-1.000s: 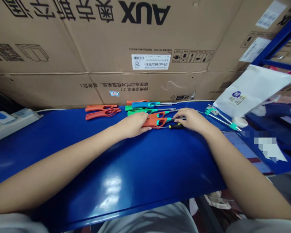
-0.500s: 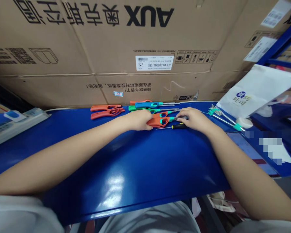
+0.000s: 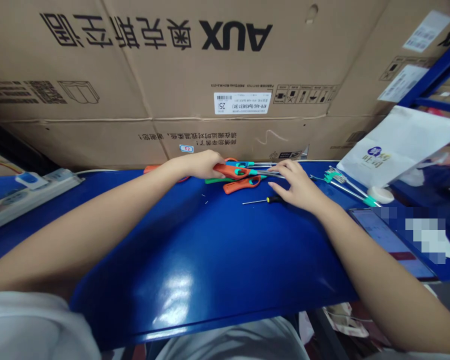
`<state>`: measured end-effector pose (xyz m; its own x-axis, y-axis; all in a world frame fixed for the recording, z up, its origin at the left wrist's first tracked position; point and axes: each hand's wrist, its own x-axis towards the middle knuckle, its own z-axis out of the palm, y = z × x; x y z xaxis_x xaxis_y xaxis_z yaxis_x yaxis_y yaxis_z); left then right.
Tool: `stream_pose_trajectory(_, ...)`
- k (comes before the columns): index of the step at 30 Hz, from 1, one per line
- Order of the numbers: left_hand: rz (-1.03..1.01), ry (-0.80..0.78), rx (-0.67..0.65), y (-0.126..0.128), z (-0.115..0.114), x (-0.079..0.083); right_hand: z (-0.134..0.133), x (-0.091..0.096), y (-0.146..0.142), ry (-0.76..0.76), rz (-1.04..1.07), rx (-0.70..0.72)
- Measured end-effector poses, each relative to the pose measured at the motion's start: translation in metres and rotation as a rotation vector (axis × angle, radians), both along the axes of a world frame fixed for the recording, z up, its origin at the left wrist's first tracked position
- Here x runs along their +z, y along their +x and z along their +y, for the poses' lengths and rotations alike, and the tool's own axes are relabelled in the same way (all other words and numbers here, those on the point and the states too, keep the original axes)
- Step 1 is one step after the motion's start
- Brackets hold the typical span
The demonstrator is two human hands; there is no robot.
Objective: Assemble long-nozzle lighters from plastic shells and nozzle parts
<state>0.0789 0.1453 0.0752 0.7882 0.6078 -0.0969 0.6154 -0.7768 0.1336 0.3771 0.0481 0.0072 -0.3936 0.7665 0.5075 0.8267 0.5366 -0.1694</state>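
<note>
My left hand point(image 3: 199, 164) is closed around the handle of an orange long-nosed lighter point(image 3: 235, 172), held just above the blue table point(image 3: 210, 250). My right hand point(image 3: 294, 185) has its fingertips on the metal nozzle of that lighter. A second orange lighter point(image 3: 243, 184) lies below it on the table. A green lighter point(image 3: 213, 180) and a blue lighter point(image 3: 243, 164) lie behind them, partly hidden. A small black and yellow screwdriver point(image 3: 264, 200) lies in front of my right hand.
Large cardboard boxes point(image 3: 195, 75) stand along the back edge. A white power strip point(image 3: 26, 192) lies at the left. At the right are several green-handled metal tools point(image 3: 345, 185), a tape roll point(image 3: 380, 194), a white bag point(image 3: 397, 140) and a phone point(image 3: 390, 240).
My left hand has lifted one orange lighter off the table and drawn it back and left. My right hand has followed along its nozzle. The screwdriver now lies uncovered.
</note>
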Motion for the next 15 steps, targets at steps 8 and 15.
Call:
stream_pose_trajectory(8,-0.045,0.135,0.071,-0.007,0.007,-0.031,-0.012,0.001,-0.017,-0.273,-0.059,0.229)
stream_pose_trajectory(15,-0.061,0.238,0.101,-0.004,-0.011,-0.047,-0.013,-0.006,-0.017,-0.372,-0.131,0.156)
